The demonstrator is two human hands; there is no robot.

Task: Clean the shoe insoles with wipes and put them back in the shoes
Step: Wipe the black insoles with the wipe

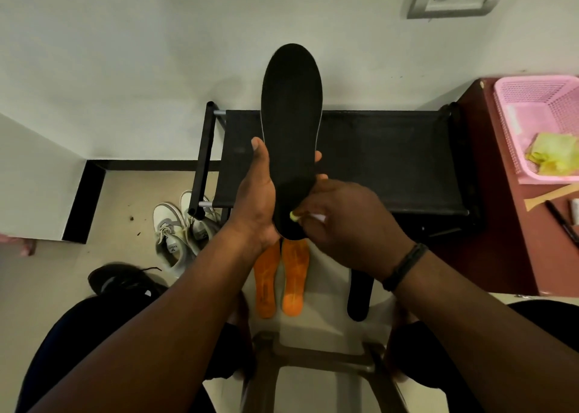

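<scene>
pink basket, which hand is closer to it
Right. The right hand is at the heel of the black insole, on the side toward the pink basket; the left hand grips the insole's far edge.

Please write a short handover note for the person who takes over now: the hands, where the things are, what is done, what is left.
Left hand grips the black insole, held upright over the rack.
Right hand pinches a wipe against the insole's heel.
Two orange insoles and a second black insole lie on the floor.
White shoes stand by the rack; a black shoe sits on the left.
Used wipes are in the pink basket.
Done: cannot tell which insoles are clean.
Left: finish wiping, refit all four.
</scene>
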